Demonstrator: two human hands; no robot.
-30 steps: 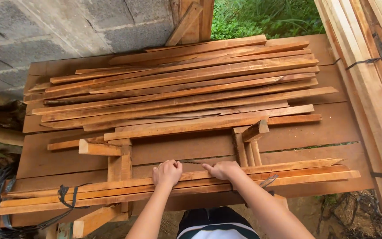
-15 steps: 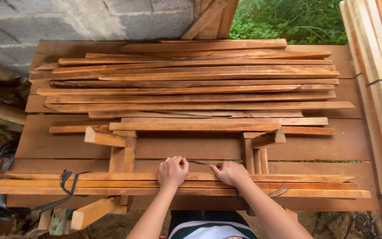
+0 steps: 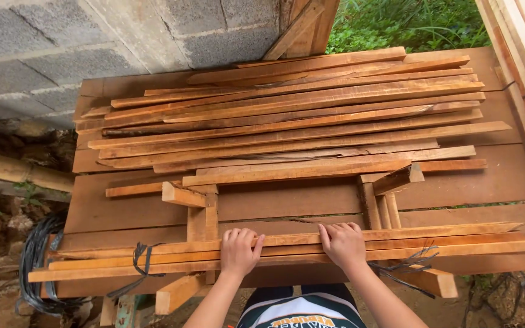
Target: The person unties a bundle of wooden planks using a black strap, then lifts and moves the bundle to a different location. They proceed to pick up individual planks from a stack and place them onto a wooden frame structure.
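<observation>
Pressing palm-down, left hand (image 3: pixel 239 251) and right hand (image 3: pixel 343 243) rest fingers spread on bundle of thin wooden strips (image 3: pixel 299 248) | bundle at near edge of surface (image 3: pixel 287 200), loosely tied with black strap (image 3: pixel 138 260) | risk: slender strips could slide, spilling over the edge.

wood strips (image 3: pixel 299 124): reddish-orange brown
block wall (image 3: pixel 92 42): grey
grass (image 3: pixel 408 24): green
wire coil (image 3: pixel 34 267): black, perhaps dark grey
shirt (image 3: pixel 302 310): white, dark stripes
</observation>
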